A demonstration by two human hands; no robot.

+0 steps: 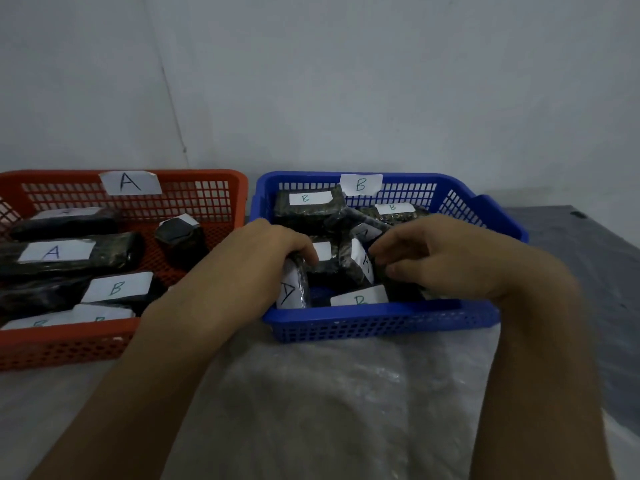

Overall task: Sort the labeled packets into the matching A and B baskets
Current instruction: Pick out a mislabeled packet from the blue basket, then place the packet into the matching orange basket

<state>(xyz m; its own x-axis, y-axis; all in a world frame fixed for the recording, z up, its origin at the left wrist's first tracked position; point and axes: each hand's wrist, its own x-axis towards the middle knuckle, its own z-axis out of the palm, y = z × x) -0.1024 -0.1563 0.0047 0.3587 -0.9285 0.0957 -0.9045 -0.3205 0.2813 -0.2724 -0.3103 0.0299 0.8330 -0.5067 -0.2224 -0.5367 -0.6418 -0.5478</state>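
Observation:
A red basket (221, 178) tagged A stands on the left and a blue basket (381, 317) tagged B on the right. Both hold black packets with white labels. Inside the blue basket, my left hand (266, 258) grips an upright packet labelled A (291, 292) at the near left corner. My right hand (446, 258) has its fingers closed on another packet labelled A (358, 263) in the middle. A packet labelled B (360, 297) lies by the front wall between them. In the red basket lie a packet labelled A (55, 252) and a packet labelled B (116, 287).
More B packets (306, 202) lie at the back of the blue basket. A small upright packet (180, 233) stands in the red basket. The baskets sit on a table covered with clear plastic sheet (329, 393), against a pale wall (346, 81).

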